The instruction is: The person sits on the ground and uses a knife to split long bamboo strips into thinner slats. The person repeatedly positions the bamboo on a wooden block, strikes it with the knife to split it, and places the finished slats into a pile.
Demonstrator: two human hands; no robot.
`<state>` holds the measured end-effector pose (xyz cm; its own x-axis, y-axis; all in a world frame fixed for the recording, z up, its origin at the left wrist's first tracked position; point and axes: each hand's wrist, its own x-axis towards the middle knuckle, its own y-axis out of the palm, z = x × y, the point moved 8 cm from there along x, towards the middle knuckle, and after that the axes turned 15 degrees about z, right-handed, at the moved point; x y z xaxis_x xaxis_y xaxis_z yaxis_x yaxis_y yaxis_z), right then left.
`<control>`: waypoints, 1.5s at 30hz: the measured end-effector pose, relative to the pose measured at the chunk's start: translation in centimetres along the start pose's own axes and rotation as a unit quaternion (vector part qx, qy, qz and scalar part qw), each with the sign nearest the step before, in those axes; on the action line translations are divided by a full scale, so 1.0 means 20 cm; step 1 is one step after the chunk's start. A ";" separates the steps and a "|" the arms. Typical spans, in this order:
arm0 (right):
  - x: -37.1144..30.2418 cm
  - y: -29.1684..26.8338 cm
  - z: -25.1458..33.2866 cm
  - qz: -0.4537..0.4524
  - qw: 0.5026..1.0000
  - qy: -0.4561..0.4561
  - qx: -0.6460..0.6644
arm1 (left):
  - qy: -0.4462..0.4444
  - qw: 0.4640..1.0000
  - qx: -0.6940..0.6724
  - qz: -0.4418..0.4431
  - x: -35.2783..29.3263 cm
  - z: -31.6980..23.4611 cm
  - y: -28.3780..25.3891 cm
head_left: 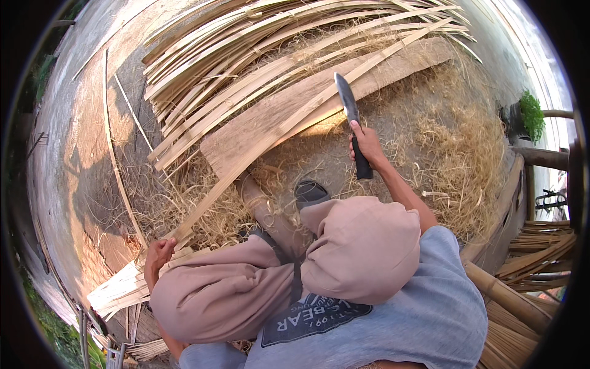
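Observation:
My left hand (161,253), low on the left beside my knee, is closed round the near end of a long, flat bamboo strip (209,203). The strip slants up to the right across a wide wooden board (246,126). In my right hand (367,146) is a knife (347,98), gripped by its black handle. Its blade points away from me, with the upper part over or beside the strip; whether they touch I cannot tell.
Beyond the board lies a large pile of split bamboo strips (209,67). Curly shavings (455,166) cover the ground at right and around the board. More pale strips (120,289) lie by my left knee. A bamboo pole (510,298) is at lower right.

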<state>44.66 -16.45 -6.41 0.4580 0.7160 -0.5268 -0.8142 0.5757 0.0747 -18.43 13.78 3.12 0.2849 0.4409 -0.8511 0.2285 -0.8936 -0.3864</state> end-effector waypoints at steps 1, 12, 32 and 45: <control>0.01 -0.05 -0.05 -0.046 0.996 -0.007 0.075 | 0.000 1.000 0.009 -0.005 -0.03 -0.05 0.00; -0.08 0.27 -0.07 0.097 0.990 0.034 -0.093 | 0.044 0.998 0.007 -0.055 -0.03 0.04 0.02; -0.19 0.52 -0.15 0.205 0.965 0.044 -0.158 | 0.038 0.998 -0.012 -0.039 -0.02 0.04 0.05; -0.14 0.51 -0.19 0.067 0.997 0.033 -0.002 | 0.038 0.999 -0.004 -0.025 0.00 -0.01 0.06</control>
<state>33.70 -14.05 -7.47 0.3203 0.7584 -0.5676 -0.8680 0.4750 0.1450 -17.95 12.64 2.70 0.3428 0.4908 -0.8010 0.2516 -0.8695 -0.4251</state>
